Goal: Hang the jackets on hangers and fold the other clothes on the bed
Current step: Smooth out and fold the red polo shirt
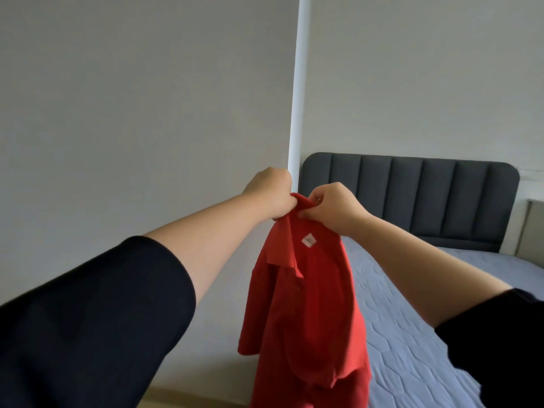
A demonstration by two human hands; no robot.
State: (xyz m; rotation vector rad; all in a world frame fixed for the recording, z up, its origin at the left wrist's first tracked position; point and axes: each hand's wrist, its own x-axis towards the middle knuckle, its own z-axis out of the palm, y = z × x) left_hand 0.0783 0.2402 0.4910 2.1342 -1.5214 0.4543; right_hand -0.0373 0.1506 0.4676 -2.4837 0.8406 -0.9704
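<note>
Grey wall (pixel 147 98) fills the view ahead of you; the bed (pixel 412 304) with its dark headboard (pixel 412 198) lies to your right. You hold the red shirt (pixel 306 304) in the air near the bed's edge, hanging from its collar (pixel 303 201). Your left hand (pixel 272 192) and right hand (pixel 332 207) each grip the collar, fingers curled. A white label (pixel 308 240) faces you.

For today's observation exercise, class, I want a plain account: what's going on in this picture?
A person holds a red collared shirt up in the air, the left hand and right hand both gripping its top edge close together. The shirt hangs loose beside a bed with a grey-blue quilted cover and a dark grey padded headboard. No hanger is in view, and the shirt is not yet folded.
</note>
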